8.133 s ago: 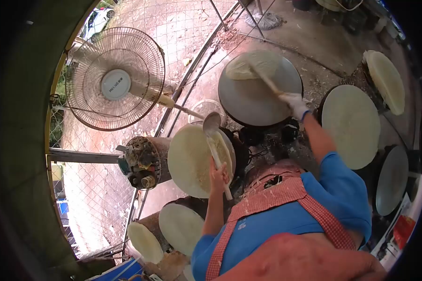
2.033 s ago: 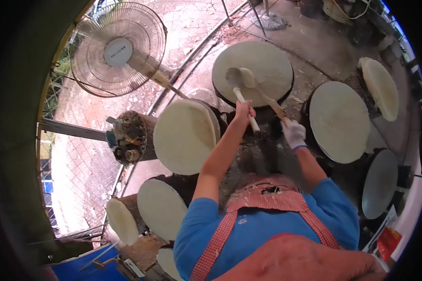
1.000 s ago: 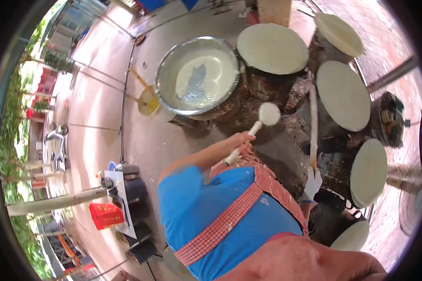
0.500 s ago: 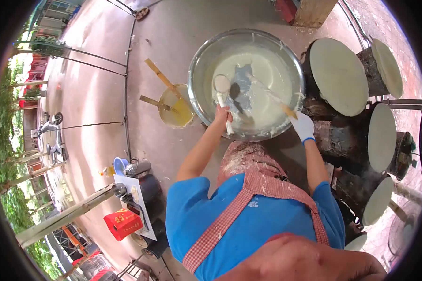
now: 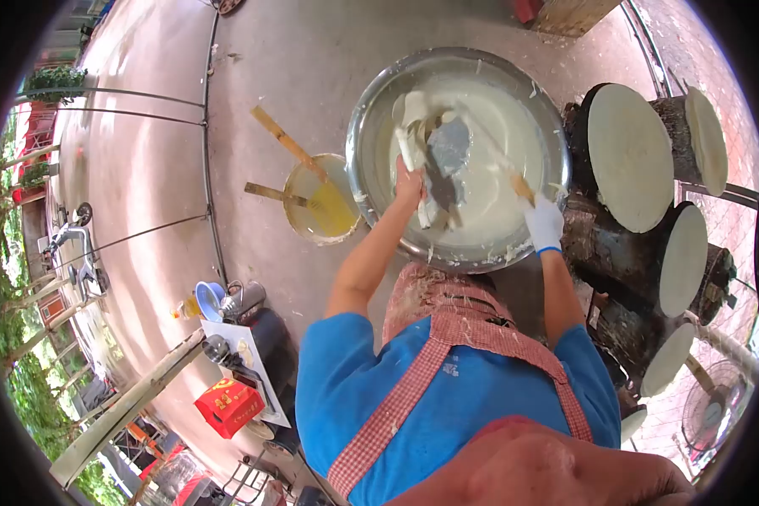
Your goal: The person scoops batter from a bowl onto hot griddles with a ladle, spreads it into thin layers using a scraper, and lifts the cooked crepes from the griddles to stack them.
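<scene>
A wide metal basin (image 5: 365, 181) holds pale batter (image 5: 499, 126), with a greyish patch near its middle. Bare fingers of my left hand (image 5: 409, 181) are wrapped round the white handle of a ladle (image 5: 413, 112), whose bowl is smeared by motion over the basin's left side. My right hand (image 5: 543, 223), in a white glove, is closed on the wooden end of a long scraper (image 5: 521, 185) at the basin's right. The far part of the scraper is batter-coated, blurred and lies over the batter.
Left of the basin stands a bucket (image 5: 329, 223) of yellow liquid with two wooden-handled tools. Several round griddles (image 5: 631, 156) covered with pale sheets stand at the right. A red box (image 5: 229, 407) sits by a white board at lower left. A fan (image 5: 713, 413) is at lower right.
The view has turned from the griddles to the basin. Both hands, still holding ladle and scraper, have come over it. In the last half second the ladle has moved slightly and blurred.
</scene>
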Tool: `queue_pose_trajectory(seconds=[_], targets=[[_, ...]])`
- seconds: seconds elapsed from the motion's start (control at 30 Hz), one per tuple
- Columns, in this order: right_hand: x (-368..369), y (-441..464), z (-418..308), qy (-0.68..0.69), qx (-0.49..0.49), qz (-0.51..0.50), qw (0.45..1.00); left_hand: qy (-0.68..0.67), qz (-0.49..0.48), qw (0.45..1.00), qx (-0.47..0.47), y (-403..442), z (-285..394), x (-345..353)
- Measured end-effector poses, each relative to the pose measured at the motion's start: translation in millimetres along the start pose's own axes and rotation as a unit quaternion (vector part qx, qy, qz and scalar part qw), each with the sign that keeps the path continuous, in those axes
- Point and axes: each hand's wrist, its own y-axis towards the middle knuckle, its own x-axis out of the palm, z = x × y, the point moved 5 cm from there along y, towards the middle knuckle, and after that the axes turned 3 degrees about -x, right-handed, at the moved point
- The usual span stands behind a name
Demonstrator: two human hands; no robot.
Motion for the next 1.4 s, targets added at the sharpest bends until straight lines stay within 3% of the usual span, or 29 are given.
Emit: queue_pose_trajectory(seconds=[0.03, 0.1, 0.13, 0.17, 0.23, 0.27, 0.33, 0.4, 0.43, 0.5, 0.57, 0.63, 0.67, 0.7, 0.77, 0.8, 0.83, 0.9, 0.97, 1.03, 1.1, 1.17, 1.23, 1.3, 1.4], targets=[[5, -3, 1, 0.002, 0.001, 0.005, 1.000, 0.001, -0.003, 1.000, 0.005, 3, -5, 5], [31, -12, -3, -0.069, -0.034, -0.091, 0.993, 0.069, 0.155, 0.985, -0.015, 9, -20, -1], [37, -10, -13, -0.071, -0.033, -0.090, 0.993, 0.028, 0.170, 0.982, -0.077, 21, -38, 4], [44, -7, -30, -0.060, -0.050, -0.091, 0.993, 0.026, 0.169, 0.982, -0.080, 26, -42, 12], [45, -6, -38, -0.048, -0.067, -0.096, 0.992, -0.148, 0.092, 0.983, -0.065, 37, -43, 28], [37, 0, -37, -0.006, -0.055, -0.053, 0.997, -0.204, -0.020, 0.968, -0.143, 47, -34, 28], [9, -1, -31, 0.077, -0.026, 0.032, 0.996, -0.171, -0.028, 0.980, -0.093, 28, -6, 21], [5, -7, -11, 0.070, 0.001, 0.024, 0.997, -0.093, -0.023, 0.995, -0.002, 13, 6, 17], [2, -5, 1, 0.058, 0.019, 0.020, 0.998, -0.094, -0.027, 0.995, -0.001, 18, 0, 21], [29, -4, 10, -0.015, 0.016, -0.032, 0.999, 0.070, 0.120, 0.990, -0.010, 33, -21, 13], [42, -8, -13, -0.039, -0.029, -0.068, 0.997, 0.013, 0.140, 0.988, -0.059, 54, -44, 25], [38, -5, -25, -0.033, -0.041, -0.084, 0.995, -0.145, 0.055, 0.986, -0.059, 48, -38, 45], [31, -3, -25, 0.007, -0.033, -0.042, 0.999, -0.155, -0.050, 0.981, -0.108, 57, -35, 43], [22, 1, -24, 0.049, -0.024, 0.004, 0.998, -0.151, -0.049, 0.982, -0.105, 58, -30, 37], [16, 1, -3, 0.075, 0.015, 0.006, 0.997, -0.072, 0.014, 0.997, -0.014, 38, -6, 26], [14, 4, 4, 0.036, 0.033, -0.014, 0.999, 0.014, 0.061, 0.998, -0.008, 47, -9, 20], [14, 9, 8, -0.003, 0.051, -0.032, 0.998, 0.013, 0.058, 0.998, -0.005, 55, -10, 25], [39, 18, 5, -0.020, 0.051, -0.029, 0.998, 0.154, 0.166, 0.973, -0.038, 59, -24, 27], [54, 26, -22, -0.031, -0.025, -0.021, 0.999, 0.153, 0.163, 0.974, -0.040, 64, -25, 47], [60, 18, -42, -0.019, -0.036, -0.025, 0.999, -0.078, 0.036, 0.996, -0.036, 74, -33, 66], [56, 2, -42, -0.009, -0.045, -0.028, 0.999, -0.098, -0.001, 0.995, -0.036, 71, -26, 60], [45, -16, -39, 0.005, -0.045, -0.002, 0.999, -0.160, -0.100, 0.973, -0.131, 48, -11, 56], [27, -40, -31, 0.025, -0.053, 0.036, 0.998, -0.172, -0.115, 0.970, -0.130, 9, 12, 43], [3, -61, -25, 0.043, -0.065, 0.072, 0.994, -0.257, -0.221, 0.925, -0.174, -37, 35, 37], [-49, -87, -9, 0.109, -0.123, 0.206, 0.965, -0.175, -0.304, 0.932, -0.090, -124, 106, 22]])
